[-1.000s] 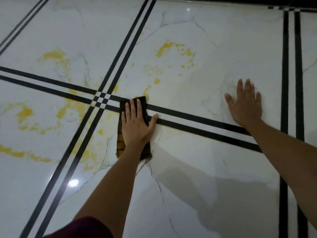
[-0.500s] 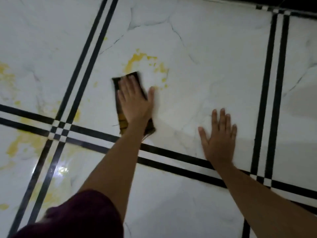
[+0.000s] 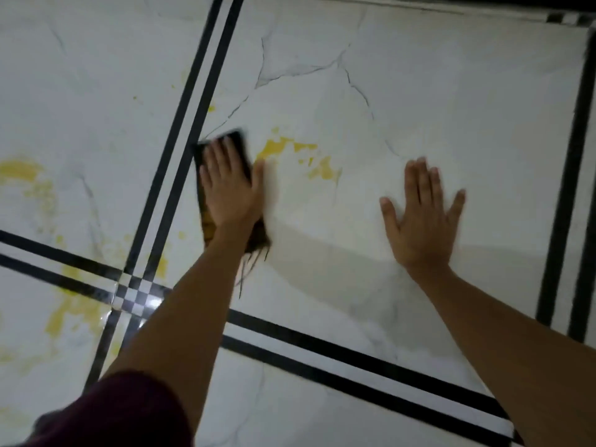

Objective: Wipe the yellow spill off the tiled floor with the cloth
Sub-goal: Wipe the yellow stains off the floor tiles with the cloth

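Several blurred yellow smears [image 3: 64, 314] on the left tiles of white, black-striped tiled floor [image 3: 451, 91], edges indistinct. Dark maroon sleeve [image 3: 113, 414], cut off at frame bottom. Left hand [image 3: 230, 191], fingers straight, pressing dark folded rectangular cloth [image 3: 237, 140], largely hidden beneath it. Bright yellow spill [image 3: 280, 146] just right of the cloth, beside the thumb. Right hand [image 3: 422, 217], splayed flat on tile, holding nothing.

cloth [image 3: 240, 151]: mostly hidden under left hand [image 3: 230, 195] | maroon sleeve [image 3: 113, 414]: cut off at bottom edge
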